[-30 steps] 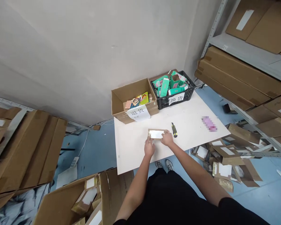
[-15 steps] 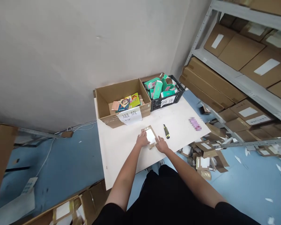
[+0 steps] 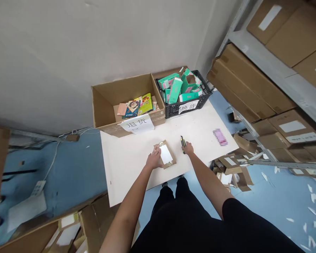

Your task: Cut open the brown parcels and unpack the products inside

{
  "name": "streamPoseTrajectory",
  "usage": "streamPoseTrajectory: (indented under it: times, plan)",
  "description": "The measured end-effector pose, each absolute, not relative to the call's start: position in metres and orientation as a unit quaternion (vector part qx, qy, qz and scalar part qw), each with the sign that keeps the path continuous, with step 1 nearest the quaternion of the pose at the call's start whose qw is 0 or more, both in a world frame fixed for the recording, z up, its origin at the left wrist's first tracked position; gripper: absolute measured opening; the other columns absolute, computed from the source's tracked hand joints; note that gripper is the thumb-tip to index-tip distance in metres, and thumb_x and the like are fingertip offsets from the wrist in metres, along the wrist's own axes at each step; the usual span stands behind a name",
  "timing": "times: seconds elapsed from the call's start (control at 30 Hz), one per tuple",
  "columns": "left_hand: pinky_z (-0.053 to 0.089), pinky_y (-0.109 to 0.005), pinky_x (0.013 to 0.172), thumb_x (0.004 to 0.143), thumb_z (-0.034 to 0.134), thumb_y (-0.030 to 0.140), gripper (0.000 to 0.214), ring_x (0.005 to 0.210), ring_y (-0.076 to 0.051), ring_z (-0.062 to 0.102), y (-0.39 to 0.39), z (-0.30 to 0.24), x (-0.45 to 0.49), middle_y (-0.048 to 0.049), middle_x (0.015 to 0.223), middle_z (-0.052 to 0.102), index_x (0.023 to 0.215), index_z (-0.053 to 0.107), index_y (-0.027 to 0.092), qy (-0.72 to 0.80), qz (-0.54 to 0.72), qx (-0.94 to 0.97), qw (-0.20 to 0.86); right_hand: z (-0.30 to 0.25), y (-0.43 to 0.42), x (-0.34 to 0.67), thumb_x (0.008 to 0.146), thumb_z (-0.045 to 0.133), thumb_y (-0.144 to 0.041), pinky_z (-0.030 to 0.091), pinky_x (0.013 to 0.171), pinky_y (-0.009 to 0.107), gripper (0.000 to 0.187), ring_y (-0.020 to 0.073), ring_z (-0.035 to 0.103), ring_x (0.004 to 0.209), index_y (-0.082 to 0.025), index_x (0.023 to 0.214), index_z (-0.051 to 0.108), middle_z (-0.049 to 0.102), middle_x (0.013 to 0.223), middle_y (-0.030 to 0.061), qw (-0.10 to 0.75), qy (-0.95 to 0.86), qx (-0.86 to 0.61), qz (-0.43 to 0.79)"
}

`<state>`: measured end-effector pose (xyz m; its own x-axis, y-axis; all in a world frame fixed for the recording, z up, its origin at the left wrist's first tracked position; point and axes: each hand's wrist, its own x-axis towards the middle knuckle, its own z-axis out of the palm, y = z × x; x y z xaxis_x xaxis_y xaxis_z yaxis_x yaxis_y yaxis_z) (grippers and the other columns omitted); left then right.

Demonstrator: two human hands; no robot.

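A small flat cardboard box [image 3: 171, 156] with a white label on top lies near the front of the white table. My left hand [image 3: 154, 157] grips its left side, fingers over the top face and thumb by the lower edge. To the right of the box, my right hand [image 3: 188, 148] has its fingers closed on the lower end of a black-and-yellow utility knife [image 3: 183, 141]. The knife lies at the tabletop, its far end pointing away from me. Whether its blade is out is too small to tell.
Behind stand a large open carton [image 3: 102, 124] holding booklets and a black crate [image 3: 171, 111] of green boxes, both with paper signs. A blurred pink item [image 3: 220, 137] lies on the table [image 3: 126, 158] at right. Shelving [image 3: 268, 54] with cartons rises at right; opened packaging litters the floor.
My right hand has left the box and moved right onto the utility knife. My left hand stays on the box. The camera view has shifted.
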<state>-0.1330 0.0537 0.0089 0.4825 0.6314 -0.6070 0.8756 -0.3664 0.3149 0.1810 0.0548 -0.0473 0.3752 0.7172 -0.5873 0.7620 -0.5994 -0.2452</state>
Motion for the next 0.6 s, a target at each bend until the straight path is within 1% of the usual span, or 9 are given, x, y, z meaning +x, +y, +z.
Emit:
streamPoseTrajectory:
  times: [0.07,0.13,0.2,0.23,0.27,0.33,0.4,0.47,0.6]
  plan:
    - [0.033,-0.053,0.128,0.070,0.091,0.055,0.137,0.167,-0.034,-0.012,0.056,0.009,-0.132,-0.0164,0.181,-0.006,0.174,0.007,0.022,0.469,-0.201,0.798,0.321,-0.056,0.057,0.178,0.094,0.072,-0.029,0.056,0.083,0.025,0.051,0.0232,0.074,0.108,-0.016,0.140,0.053,0.070,0.125,0.0156,-0.002,0.427,0.829,-0.361]
    - [0.034,-0.052,0.129,0.069,0.092,0.055,0.139,0.167,-0.033,-0.012,0.057,0.009,-0.132,-0.0151,0.182,-0.006,0.174,0.007,0.023,0.469,-0.195,0.796,0.329,-0.053,0.061,0.171,0.095,0.067,-0.021,0.057,0.074,0.024,0.046,0.0203,0.075,0.090,-0.017,0.137,0.052,0.074,0.112,0.0112,-0.049,0.418,0.815,-0.398]
    - [0.034,-0.052,0.129,0.069,0.093,0.055,0.140,0.167,-0.034,-0.012,0.057,0.008,-0.131,-0.0145,0.182,-0.005,0.174,0.006,0.023,0.475,-0.179,0.794,0.334,-0.040,0.068,0.161,0.098,0.058,-0.018,0.058,0.071,0.025,0.049,0.0179,0.074,0.077,-0.019,0.145,0.045,0.075,0.106,0.0076,-0.103,0.430,0.790,-0.424]
    - [0.035,-0.051,0.129,0.068,0.093,0.055,0.141,0.167,-0.034,-0.012,0.056,0.006,-0.129,-0.0147,0.182,-0.005,0.174,0.006,0.023,0.481,-0.169,0.792,0.337,-0.030,0.070,0.155,0.100,0.054,-0.018,0.059,0.074,0.027,0.054,0.0180,0.074,0.076,-0.020,0.151,0.039,0.076,0.107,0.0067,-0.128,0.450,0.774,-0.427]
    - [0.035,-0.050,0.129,0.068,0.093,0.055,0.141,0.167,-0.034,-0.012,0.055,0.004,-0.126,-0.0153,0.182,-0.005,0.174,0.006,0.022,0.488,-0.157,0.788,0.340,-0.019,0.073,0.148,0.101,0.051,-0.019,0.060,0.079,0.029,0.059,0.0190,0.075,0.078,-0.021,0.157,0.033,0.077,0.109,0.0066,-0.150,0.480,0.754,-0.423]
    - [0.035,-0.049,0.129,0.066,0.095,0.055,0.144,0.166,-0.035,-0.013,0.053,-0.003,-0.120,-0.0174,0.181,-0.004,0.174,0.007,0.019,0.503,-0.130,0.781,0.347,0.003,0.073,0.131,0.104,0.049,-0.022,0.060,0.092,0.035,0.067,0.0230,0.076,0.096,-0.024,0.166,0.025,0.077,0.120,0.0082,-0.180,0.559,0.701,-0.405]
    - [0.032,-0.051,0.131,0.062,0.097,0.052,0.147,0.166,-0.037,-0.012,0.051,-0.011,-0.115,-0.0201,0.181,-0.002,0.173,0.008,0.016,0.513,-0.096,0.773,0.359,0.020,0.068,0.111,0.104,0.047,-0.023,0.055,0.105,0.038,0.067,0.0251,0.071,0.119,-0.028,0.168,0.028,0.072,0.138,0.0084,-0.179,0.631,0.650,-0.384]
    - [0.026,-0.053,0.134,0.058,0.100,0.050,0.151,0.166,-0.040,-0.009,0.050,-0.019,-0.112,-0.0221,0.181,0.001,0.173,0.008,0.015,0.515,-0.049,0.767,0.379,0.030,0.059,0.092,0.104,0.046,-0.019,0.051,0.111,0.037,0.065,0.0249,0.065,0.131,-0.029,0.167,0.034,0.064,0.152,0.0069,-0.138,0.669,0.626,-0.375]
    - [0.018,-0.058,0.136,0.051,0.103,0.052,0.161,0.166,-0.043,-0.005,0.047,-0.032,-0.115,-0.0240,0.180,0.006,0.174,0.005,0.017,0.504,0.053,0.750,0.425,0.034,0.044,0.064,0.102,0.043,-0.014,0.052,0.105,0.035,0.066,0.0257,0.068,0.126,-0.025,0.167,0.035,0.063,0.153,0.0098,-0.027,0.667,0.646,-0.369]
